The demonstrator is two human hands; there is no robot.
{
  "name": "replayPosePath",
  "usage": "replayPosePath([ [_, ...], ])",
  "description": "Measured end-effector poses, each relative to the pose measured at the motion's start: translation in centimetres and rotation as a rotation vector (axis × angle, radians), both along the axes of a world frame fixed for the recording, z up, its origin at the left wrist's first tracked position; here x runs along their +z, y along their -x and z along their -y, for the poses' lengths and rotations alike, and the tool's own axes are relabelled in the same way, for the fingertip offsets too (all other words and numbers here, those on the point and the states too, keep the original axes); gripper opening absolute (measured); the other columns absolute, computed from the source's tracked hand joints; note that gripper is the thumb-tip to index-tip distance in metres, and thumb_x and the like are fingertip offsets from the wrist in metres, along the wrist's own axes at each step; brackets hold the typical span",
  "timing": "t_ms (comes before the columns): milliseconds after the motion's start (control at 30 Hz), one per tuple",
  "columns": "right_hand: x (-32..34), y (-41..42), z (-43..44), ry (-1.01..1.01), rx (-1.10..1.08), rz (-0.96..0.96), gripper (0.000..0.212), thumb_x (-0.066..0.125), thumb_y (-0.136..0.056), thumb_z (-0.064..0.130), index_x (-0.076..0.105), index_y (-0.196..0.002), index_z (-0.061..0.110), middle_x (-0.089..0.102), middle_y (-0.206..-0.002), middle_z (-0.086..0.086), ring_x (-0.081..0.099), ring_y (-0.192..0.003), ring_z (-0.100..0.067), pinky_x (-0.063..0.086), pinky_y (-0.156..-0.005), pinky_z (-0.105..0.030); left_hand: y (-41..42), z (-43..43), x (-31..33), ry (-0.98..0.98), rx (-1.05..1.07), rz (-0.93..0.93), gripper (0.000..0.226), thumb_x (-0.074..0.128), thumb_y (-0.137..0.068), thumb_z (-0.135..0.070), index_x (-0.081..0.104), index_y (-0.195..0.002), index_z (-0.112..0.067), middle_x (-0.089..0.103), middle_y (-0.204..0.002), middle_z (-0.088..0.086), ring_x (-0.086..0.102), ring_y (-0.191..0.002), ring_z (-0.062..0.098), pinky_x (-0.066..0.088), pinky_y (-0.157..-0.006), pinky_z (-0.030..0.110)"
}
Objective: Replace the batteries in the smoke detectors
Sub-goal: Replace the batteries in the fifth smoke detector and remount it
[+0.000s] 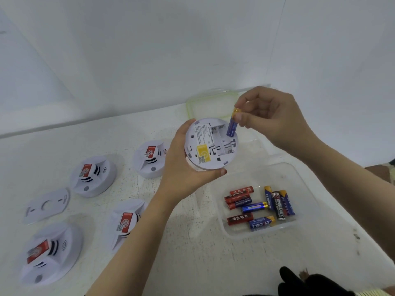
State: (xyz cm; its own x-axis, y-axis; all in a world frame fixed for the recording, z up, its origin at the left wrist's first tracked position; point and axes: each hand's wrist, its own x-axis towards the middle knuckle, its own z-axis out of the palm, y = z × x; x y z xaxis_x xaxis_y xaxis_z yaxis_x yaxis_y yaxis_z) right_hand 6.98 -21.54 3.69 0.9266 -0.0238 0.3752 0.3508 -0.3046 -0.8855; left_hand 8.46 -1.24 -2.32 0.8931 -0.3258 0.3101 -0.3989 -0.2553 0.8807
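My left hand (181, 167) holds a round white smoke detector (210, 144) with its back facing me, the battery bay uncovered and showing no cells lying in it. My right hand (271, 118) pinches a blue and gold battery (232, 124) by its gold end, upright, with its lower end at the bay's right slot. Several more white detectors lie face up on the table: one behind my left hand (149, 159), one further left (94, 176), one in front (126, 223) and one at the near left (49, 253).
A clear plastic tub (303, 189) to the right holds several red, blue and black batteries (258, 206). Its green-rimmed lid (192, 103) lies behind the held detector. A flat white mounting plate (46, 206) rests at the left. A dark object (299, 280) sits at the bottom edge.
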Motion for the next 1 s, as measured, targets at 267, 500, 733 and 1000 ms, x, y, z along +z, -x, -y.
replayPosePath([
  [267, -0.3, 0.8, -1.2, 0.376, -0.083, 0.11, 0.014, 0.067, -0.082, 0.023, 0.063, -0.095, 0.02, 0.063, -0.09, 0.015, 0.06, -0.084, -0.005, 0.051, -0.072, -0.021, 0.2, 0.0, 0.1, -0.02, -0.024, 0.039, 0.101, 0.089, -0.053, -0.034, 0.035, -0.138, -0.02, 0.048, -0.132, -0.01, 0.047, -0.123, 0.001, 0.044, -0.099, 0.017],
  [500, -1.0, 1.4, -2.0, 0.32, -0.028, 0.061, 0.007, 0.061, -0.089, 0.009, 0.062, -0.096, 0.012, 0.065, -0.101, 0.006, 0.064, -0.099, -0.013, 0.058, -0.07, -0.022, 0.7, 0.0, 0.1, 0.028, -0.041, 0.033, 0.099, 0.091, -0.055, -0.018, 0.034, -0.136, -0.018, 0.048, -0.13, -0.009, 0.047, -0.122, -0.004, 0.045, -0.096, 0.015],
  [733, -1.5, 1.4, -2.1, 0.357, -0.023, 0.144, 0.02, 0.055, -0.087, 0.014, 0.066, -0.103, 0.008, 0.066, -0.115, -0.007, 0.062, -0.102, -0.017, 0.053, -0.07, -0.01, 1.3, 0.6, 0.4, 0.156, -0.062, 0.022, 0.095, 0.09, -0.057, -0.003, 0.032, -0.128, -0.03, 0.047, -0.124, -0.021, 0.05, -0.118, -0.006, 0.047, -0.085, 0.01],
  [1000, -1.8, 1.7, -2.2, 0.528, -0.023, 0.288, 0.027, 0.052, -0.09, 0.012, 0.065, -0.111, 0.001, 0.064, -0.12, -0.015, 0.064, -0.094, -0.017, 0.054, -0.073, -0.014, 1.6, 0.2, 0.4, 0.217, -0.097, 0.049, 0.091, 0.082, -0.059, 0.001, 0.032, -0.133, -0.019, 0.048, -0.125, -0.024, 0.049, -0.12, -0.002, 0.049, -0.083, 0.012],
])
